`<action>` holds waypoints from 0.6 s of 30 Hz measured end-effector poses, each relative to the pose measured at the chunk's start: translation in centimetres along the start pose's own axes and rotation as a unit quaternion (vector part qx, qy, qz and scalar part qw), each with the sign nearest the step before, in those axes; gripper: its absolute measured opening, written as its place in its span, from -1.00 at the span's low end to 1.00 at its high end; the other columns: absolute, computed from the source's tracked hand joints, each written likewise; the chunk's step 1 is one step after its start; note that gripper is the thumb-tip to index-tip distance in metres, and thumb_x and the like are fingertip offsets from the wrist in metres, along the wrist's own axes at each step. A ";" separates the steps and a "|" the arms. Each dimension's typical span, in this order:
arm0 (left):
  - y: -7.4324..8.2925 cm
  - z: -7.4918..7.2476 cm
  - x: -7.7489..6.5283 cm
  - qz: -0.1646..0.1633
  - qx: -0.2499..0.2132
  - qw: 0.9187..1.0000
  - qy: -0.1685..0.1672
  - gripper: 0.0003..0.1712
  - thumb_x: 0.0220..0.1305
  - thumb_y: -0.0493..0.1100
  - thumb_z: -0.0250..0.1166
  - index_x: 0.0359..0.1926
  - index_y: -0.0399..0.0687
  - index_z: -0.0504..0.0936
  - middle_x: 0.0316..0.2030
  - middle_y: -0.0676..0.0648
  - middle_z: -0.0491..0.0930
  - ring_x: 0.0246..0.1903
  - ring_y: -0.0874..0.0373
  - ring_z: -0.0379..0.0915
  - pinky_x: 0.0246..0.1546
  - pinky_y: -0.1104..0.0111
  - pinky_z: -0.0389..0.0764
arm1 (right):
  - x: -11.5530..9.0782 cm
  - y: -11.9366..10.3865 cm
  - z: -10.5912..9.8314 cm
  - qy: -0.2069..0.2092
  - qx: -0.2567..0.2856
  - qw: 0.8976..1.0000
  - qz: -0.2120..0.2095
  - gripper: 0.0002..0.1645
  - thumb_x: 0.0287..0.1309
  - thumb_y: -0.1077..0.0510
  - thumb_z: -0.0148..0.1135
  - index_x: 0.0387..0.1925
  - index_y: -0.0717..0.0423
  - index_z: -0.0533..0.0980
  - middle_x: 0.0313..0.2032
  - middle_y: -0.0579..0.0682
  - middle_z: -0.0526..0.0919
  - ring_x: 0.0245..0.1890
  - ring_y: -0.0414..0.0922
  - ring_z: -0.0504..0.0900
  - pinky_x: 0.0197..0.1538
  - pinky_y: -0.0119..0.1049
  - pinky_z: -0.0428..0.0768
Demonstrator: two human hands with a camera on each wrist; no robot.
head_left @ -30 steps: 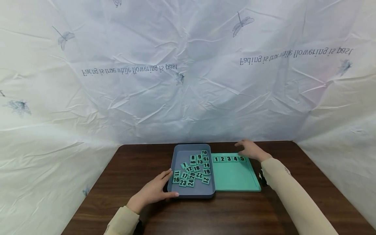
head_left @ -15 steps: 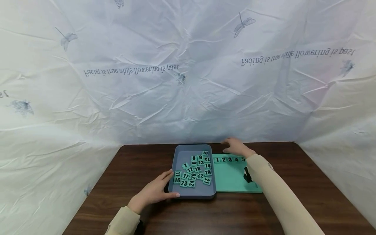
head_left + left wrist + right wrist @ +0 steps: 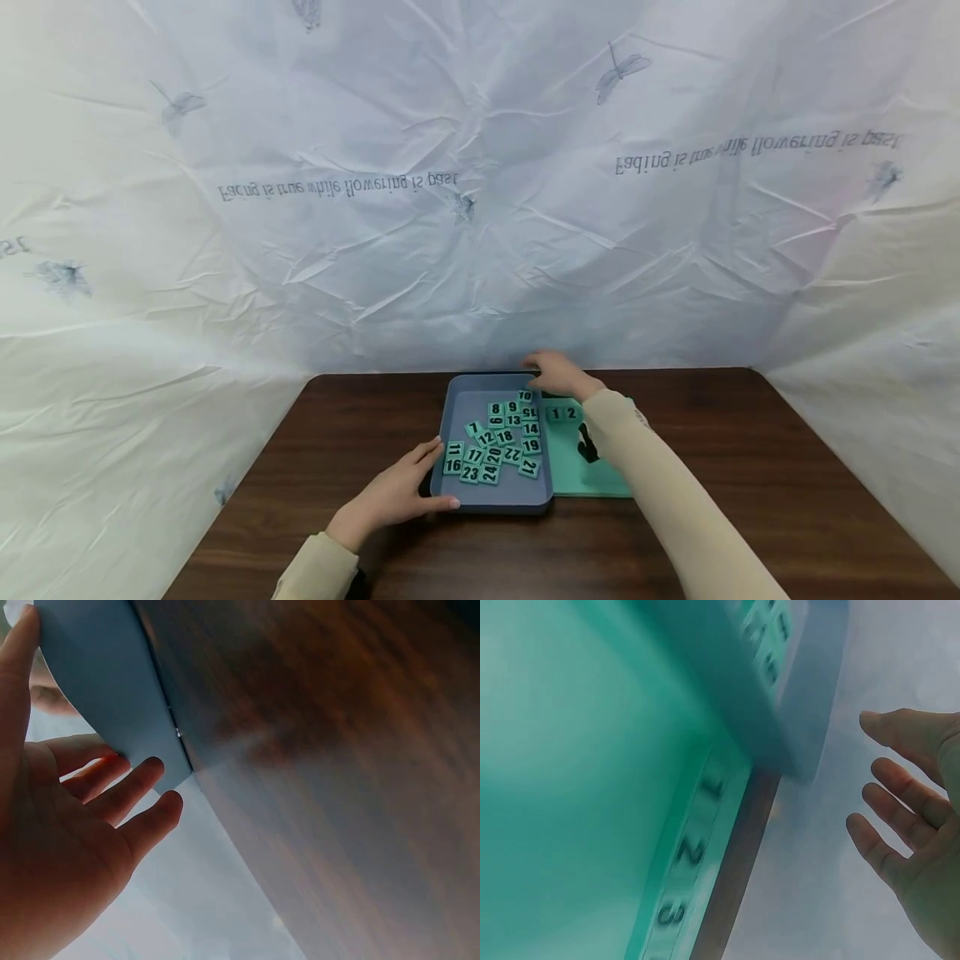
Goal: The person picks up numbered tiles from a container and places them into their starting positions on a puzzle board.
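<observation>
My left hand (image 3: 393,493) rests at the near left corner of a blue-grey tray (image 3: 500,494), thumb at its front rim and fingers along its left side. In the left wrist view the fingers lie relaxed against the tray wall (image 3: 112,667). Scattered inside the tray are several green tiles with black numbers, among them tile 10 (image 3: 525,397) and tile 7 (image 3: 473,428). My right hand (image 3: 561,373), fingers loosely spread and holding nothing, hovers by the tray's far right corner. Below its sleeve lies a green board (image 3: 570,479), its top row bearing tile 1 (image 3: 556,414) and tile 2 (image 3: 690,853).
The tray and board sit side by side on a dark brown wooden table (image 3: 360,417). A white printed sheet (image 3: 480,267) hangs behind the table and at both sides. My right sleeve (image 3: 660,475) covers the board's right part in the head view.
My right hand has moved left from above tile 5 on the board to the tray's far right corner. The left hand stays at the tray.
</observation>
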State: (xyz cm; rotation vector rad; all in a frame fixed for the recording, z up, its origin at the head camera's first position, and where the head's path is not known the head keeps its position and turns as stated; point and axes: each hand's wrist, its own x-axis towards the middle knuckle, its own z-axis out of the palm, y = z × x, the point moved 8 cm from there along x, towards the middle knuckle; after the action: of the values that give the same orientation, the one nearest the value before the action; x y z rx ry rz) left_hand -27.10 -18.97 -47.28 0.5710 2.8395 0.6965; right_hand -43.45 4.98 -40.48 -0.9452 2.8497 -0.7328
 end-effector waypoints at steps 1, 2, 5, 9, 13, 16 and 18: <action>0.0 0.0 0.0 -0.002 0.001 1.000 0.000 0.20 0.15 0.52 0.28 0.57 -0.08 0.14 0.56 -0.11 0.04 0.44 -0.18 0.15 0.24 -0.15 0.40 | 0.2 -0.5 0.2 -0.002 0.008 1.000 0.002 -0.50 0.34 0.24 0.27 0.27 0.27 0.50 0.23 0.25 0.52 0.22 0.21 0.50 0.16 0.06 0.54; 0.0 0.1 0.0 -0.002 0.001 1.000 0.000 0.19 0.15 0.51 0.29 0.57 -0.08 0.14 0.56 -0.11 0.04 0.44 -0.18 0.15 0.24 -0.15 0.40 | 0.5 -1.0 0.3 -0.004 0.014 1.000 0.004 -0.50 0.34 0.24 0.27 0.28 0.26 0.50 0.24 0.25 0.52 0.23 0.21 0.49 0.17 0.06 0.54; 0.0 0.1 0.0 -0.004 -0.003 1.000 0.002 0.18 0.16 0.48 0.30 0.57 -0.09 0.15 0.55 -0.12 0.04 0.44 -0.19 0.15 0.23 -0.16 0.40 | 1.4 -2.6 0.9 -0.006 0.010 1.000 -0.001 -0.50 0.34 0.24 0.28 0.27 0.25 0.50 0.23 0.21 0.53 0.24 0.18 0.49 0.18 0.03 0.53; 0.0 0.1 0.0 -0.004 -0.007 1.000 0.001 0.17 0.17 0.48 0.30 0.57 -0.10 0.15 0.55 -0.12 0.04 0.44 -0.19 0.15 0.23 -0.16 0.40 | 2.5 -4.5 2.5 -0.021 -0.002 1.000 -0.019 -0.49 0.33 0.23 0.29 0.29 0.22 0.50 0.22 0.15 0.55 0.23 0.11 0.50 0.20 -0.01 0.52; -0.1 0.1 0.0 0.000 -0.005 1.000 0.000 0.18 0.17 0.50 0.28 0.57 -0.10 0.14 0.56 -0.11 0.04 0.44 -0.18 0.15 0.23 -0.15 0.41 | 2.9 -6.0 4.1 -0.044 0.003 0.998 -0.037 -0.47 0.32 0.21 0.32 0.30 0.21 0.50 0.20 0.11 0.55 0.20 0.07 0.52 0.19 -0.03 0.52; -0.1 0.1 -0.1 0.003 -0.004 1.000 -0.001 0.20 0.16 0.53 0.25 0.57 -0.09 0.14 0.56 -0.11 0.03 0.44 -0.18 0.16 0.22 -0.14 0.41 | 2.9 -6.6 4.8 -0.059 0.008 0.997 -0.042 -0.47 0.33 0.21 0.31 0.29 0.21 0.50 0.18 0.11 0.55 0.18 0.07 0.53 0.16 -0.04 0.54; -0.2 0.0 -0.1 0.005 -0.004 1.000 0.000 0.20 0.16 0.54 0.24 0.58 -0.09 0.13 0.56 -0.11 0.02 0.44 -0.18 0.16 0.22 -0.14 0.42 | 2.8 -6.7 5.1 -0.066 0.007 0.997 -0.041 -0.49 0.34 0.22 0.28 0.29 0.21 0.50 0.17 0.10 0.56 0.17 0.06 0.54 0.15 -0.06 0.55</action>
State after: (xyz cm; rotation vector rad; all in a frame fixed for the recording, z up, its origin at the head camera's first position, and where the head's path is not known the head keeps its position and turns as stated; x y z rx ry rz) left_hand -27.09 -19.14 -47.32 0.5842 2.8342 0.7081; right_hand -41.01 -3.53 -41.72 -1.0706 2.7030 -0.6699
